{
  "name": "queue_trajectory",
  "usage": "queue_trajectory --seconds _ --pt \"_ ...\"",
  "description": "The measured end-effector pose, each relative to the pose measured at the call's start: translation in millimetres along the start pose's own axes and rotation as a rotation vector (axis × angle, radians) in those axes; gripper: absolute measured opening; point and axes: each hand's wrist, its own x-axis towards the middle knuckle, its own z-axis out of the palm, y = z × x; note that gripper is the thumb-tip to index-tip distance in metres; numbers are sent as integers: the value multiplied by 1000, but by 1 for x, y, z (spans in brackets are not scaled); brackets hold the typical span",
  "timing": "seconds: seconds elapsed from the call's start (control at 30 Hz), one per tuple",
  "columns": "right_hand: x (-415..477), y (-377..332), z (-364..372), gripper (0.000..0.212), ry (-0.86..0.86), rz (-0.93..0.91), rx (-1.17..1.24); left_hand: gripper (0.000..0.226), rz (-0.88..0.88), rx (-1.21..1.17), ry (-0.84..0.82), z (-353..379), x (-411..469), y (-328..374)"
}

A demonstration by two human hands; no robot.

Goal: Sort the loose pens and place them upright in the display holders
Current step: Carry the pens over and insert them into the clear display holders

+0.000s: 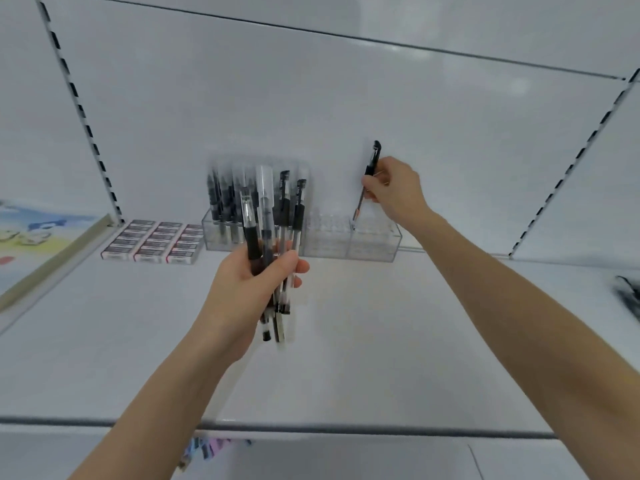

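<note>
The right hand (394, 188) pinches one pen (370, 168) between thumb and fingers (371, 187), grasping it about mid-barrel. The pen's long axis runs nearly upright with a slight lean. Its black cap is above the fingers, and its tip is below them and a little to their left. That tip sits at the top of the empty holder (374, 245), a clear slotted tray directly beneath the fingers. I cannot tell whether the tip has entered a slot or only hovers at the rim (the clear plastic blurs together there).

The coming move turns on this line. The slot lies almost straight down from the fingers, so the pen likely needs a small tilt to true vertical and then a drop along its own axis. The right hand is plainly the nearer one to this holder.

The left hand (252, 289) is clenched round a bundle (268, 216) of pens. Their ends stick out above and below the fist, well to the left of the right fingers and nearer the person. Behind the bundle, just beside the empty holder, stands the full holder (221, 233) with pens upright. Further left, boxed erasers (152, 240) lie on the shelf (381, 341). More loose pens (628, 296) lie far right of the fingers, at the frame's edge.
</note>
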Motion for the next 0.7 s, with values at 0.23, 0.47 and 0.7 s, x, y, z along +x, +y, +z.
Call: queue_trajectory --seconds 0.23,0.47,0.7 --pt "-5 12 14 10 -108 41 -146 6 2 -34 -12 3 9 2" --pt "-23 -1 3 20 -58 83 -105 9 -1 -124 -41 8 11 2" --pt "-99 -45 -21 11 -260 122 451 11 15 -128 -122 25 10 1"
